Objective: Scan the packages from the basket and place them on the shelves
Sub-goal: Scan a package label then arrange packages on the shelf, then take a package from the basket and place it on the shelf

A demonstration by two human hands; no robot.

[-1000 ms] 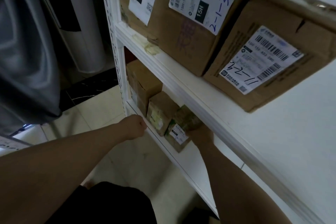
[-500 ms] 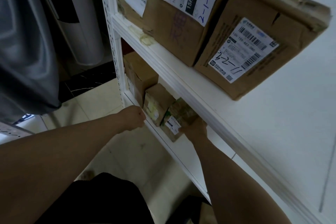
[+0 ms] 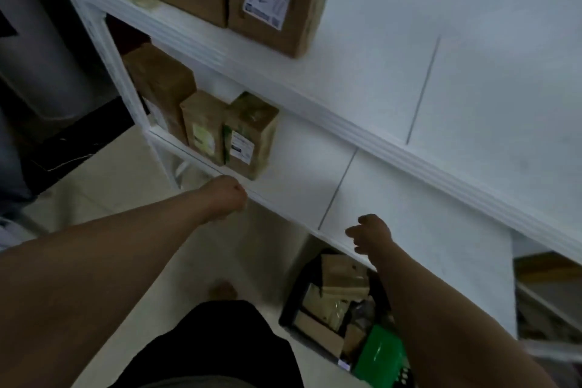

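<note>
Right now the right hand [image 3: 370,231] is hovering just over the front edge of the lower shelf [image 3: 302,186], fingers loosely curled and apart, holding nothing. Meanwhile the left hand [image 3: 225,197] is sitting at that same edge further along, knuckles up. Its fingers are tucked under and out of sight, so I cannot tell whether it is gripping anything.

Just beyond it the taped box [image 3: 252,135] is standing upright close to the shelf lip. It is right beside a second small box [image 3: 203,123], with a bigger carton [image 3: 160,85] next along by the upright. Down on the floor the basket [image 3: 288,305] is sitting partly under the shelf, below the right forearm. It is holding several brown packages [image 3: 330,299] and a green one [image 3: 381,353]. Judging by the task, those are waiting to be scanned.

Risks:
- With the taped box standing that near the lip, the left hand swinging away could be clipping it and tipping it off.
- An arm going down for the basket is passing close under the shelf edge, so a wrist or forearm could be catching on it.
- Packages are lying jumbled with labels mostly hidden, so a grab could be dragging a neighbour out or presenting no barcode.
- No scanner is showing anywhere.
- Motion is smearing the view, so fine detail is unreliable.
</note>
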